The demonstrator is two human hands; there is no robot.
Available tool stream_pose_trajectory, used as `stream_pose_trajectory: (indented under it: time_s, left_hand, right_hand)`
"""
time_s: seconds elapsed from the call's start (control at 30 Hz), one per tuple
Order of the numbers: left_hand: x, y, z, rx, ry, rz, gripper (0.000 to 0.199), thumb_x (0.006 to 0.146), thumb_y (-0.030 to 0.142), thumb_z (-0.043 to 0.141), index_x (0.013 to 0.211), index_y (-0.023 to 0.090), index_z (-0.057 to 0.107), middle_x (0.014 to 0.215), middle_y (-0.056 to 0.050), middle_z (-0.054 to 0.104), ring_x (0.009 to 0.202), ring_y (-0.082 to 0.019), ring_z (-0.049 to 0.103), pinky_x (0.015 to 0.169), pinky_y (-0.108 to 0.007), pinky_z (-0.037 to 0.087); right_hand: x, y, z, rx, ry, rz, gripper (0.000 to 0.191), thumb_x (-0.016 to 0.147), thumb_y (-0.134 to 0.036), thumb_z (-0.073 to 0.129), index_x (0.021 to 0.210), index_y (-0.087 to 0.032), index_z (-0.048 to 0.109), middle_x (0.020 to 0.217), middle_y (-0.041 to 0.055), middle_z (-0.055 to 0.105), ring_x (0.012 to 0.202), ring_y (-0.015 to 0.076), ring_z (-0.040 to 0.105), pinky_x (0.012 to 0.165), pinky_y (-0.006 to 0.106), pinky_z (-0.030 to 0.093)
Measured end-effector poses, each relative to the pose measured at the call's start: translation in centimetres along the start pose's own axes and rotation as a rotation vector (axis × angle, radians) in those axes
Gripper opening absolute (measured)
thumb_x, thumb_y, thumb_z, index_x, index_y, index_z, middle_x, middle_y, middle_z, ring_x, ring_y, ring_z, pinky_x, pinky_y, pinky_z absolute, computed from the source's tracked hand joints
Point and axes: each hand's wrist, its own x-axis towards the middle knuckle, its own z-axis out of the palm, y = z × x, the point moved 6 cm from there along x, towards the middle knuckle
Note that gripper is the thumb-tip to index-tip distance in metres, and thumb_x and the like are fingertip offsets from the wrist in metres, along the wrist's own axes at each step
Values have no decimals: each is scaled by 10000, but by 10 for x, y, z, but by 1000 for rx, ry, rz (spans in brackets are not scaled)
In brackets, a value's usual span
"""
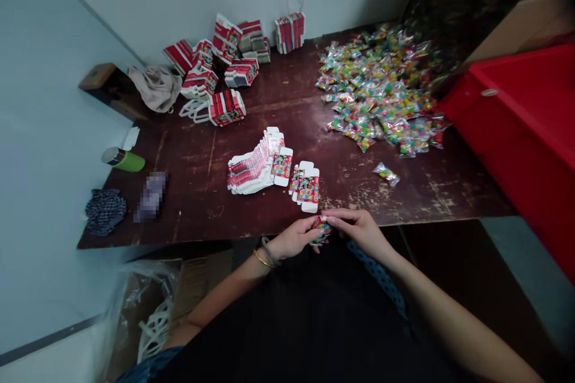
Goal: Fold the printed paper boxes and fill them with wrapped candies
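Observation:
Just over the table's front edge, a small red printed candy box (323,227) is held between both hands. My left hand (297,238) grips its side with thumb and fingers. At its top flap, the thumb and fingers of my right hand (354,226) are closed on the box. Flat unfolded boxes (307,185) lie on the table right in front of the hands. Left of them a fanned row of flat boxes (254,166) leans over. One wrapped packet of colourful candies (387,174) lies apart to the right.
A big heap of candy packets (377,87) covers the table's (287,105) back right, beside a red bin (516,114) and a tipped carton (498,33). Banded box bundles (227,108) stand at the back left. A green bottle (128,160) lies near the left edge.

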Motion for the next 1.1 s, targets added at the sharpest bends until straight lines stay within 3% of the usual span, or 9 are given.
stream_pose_trajectory:
  time_s: [0.17, 0.3, 0.57, 0.63, 0.73, 0.8, 0.87, 0.97, 1.1]
  left_hand:
    - [4, 6, -5, 257, -100, -17, 384, 903, 426, 507, 1172, 155, 534, 924, -42, 539, 845, -168, 532, 619, -258, 504]
    - [7, 11, -10, 342, -211, -53, 382, 902, 451, 500, 1118, 139, 545, 854, -20, 504, 768, -150, 513, 586, -265, 505]
    - [13, 2, 8, -2, -158, -13, 477, 860, 517, 564, 1141, 132, 569, 827, -21, 536, 683, -123, 542, 570, -250, 487]
    - [16, -1, 22, -51, -130, 11, 490, 867, 527, 549, 1159, 135, 583, 871, -43, 570, 730, -134, 561, 618, -261, 497]
    - [17, 9, 22, 35, -31, 120, 439, 870, 474, 573, 1162, 151, 622, 1055, -91, 613, 894, -161, 582, 759, -276, 497]
    - [12, 17, 0, 98, 105, 149, 405, 868, 419, 590, 1179, 162, 627, 1116, -101, 619, 918, -165, 590, 763, -271, 494]
    - [2, 22, -34, 87, 283, 127, 386, 878, 403, 566, 1166, 154, 626, 1039, -92, 639, 830, -150, 603, 682, -256, 495]
    - [-15, 26, -79, 44, 514, 118, 358, 869, 390, 568, 1111, 132, 624, 925, -65, 637, 738, -122, 592, 604, -222, 470]
    - [-36, 15, -97, 19, 535, 46, 377, 842, 420, 600, 1084, 132, 618, 870, -50, 631, 679, -107, 589, 553, -203, 448]
  right_hand:
    - [-3, 10, -3, 68, 101, -48, 257, 767, -429, 722, 931, -240, 783, 1008, 59, 757, 981, 253, 682, 927, 406, 515]
    - [-7, 20, -4, 97, 120, -7, 263, 763, -442, 723, 925, -244, 783, 998, 60, 760, 960, 260, 690, 903, 418, 527]
    - [-35, 4, 11, -214, 330, -352, 282, 876, -313, 622, 1145, -295, 705, 1110, 57, 725, 996, 244, 634, 900, 450, 508]
    - [-47, 1, -9, -217, 346, -294, 247, 888, -334, 608, 1104, -296, 723, 1065, 60, 734, 967, 244, 647, 878, 443, 521]
    - [-74, -5, -76, -297, 319, -132, 247, 905, -392, 580, 1069, -289, 733, 1090, 92, 717, 998, 263, 658, 896, 443, 512]
    - [-87, -8, -118, -471, 212, -27, 273, 914, -414, 561, 1082, -281, 730, 1110, 138, 700, 990, 267, 666, 873, 427, 514]
    - [-82, -12, -129, -626, 54, -54, 265, 858, -478, 619, 989, -291, 754, 1091, 136, 702, 1015, 291, 660, 870, 438, 524]
    - [-42, -16, -79, -734, -16, -226, 359, 862, -489, 609, 1153, -291, 680, 1256, 97, 634, 1162, 295, 590, 987, 477, 482]
    - [13, -1, 36, -952, -127, -517, 772, 787, -458, 707, 1444, -178, 413, 1489, 157, 416, 1382, 354, 354, 1113, 590, 300]
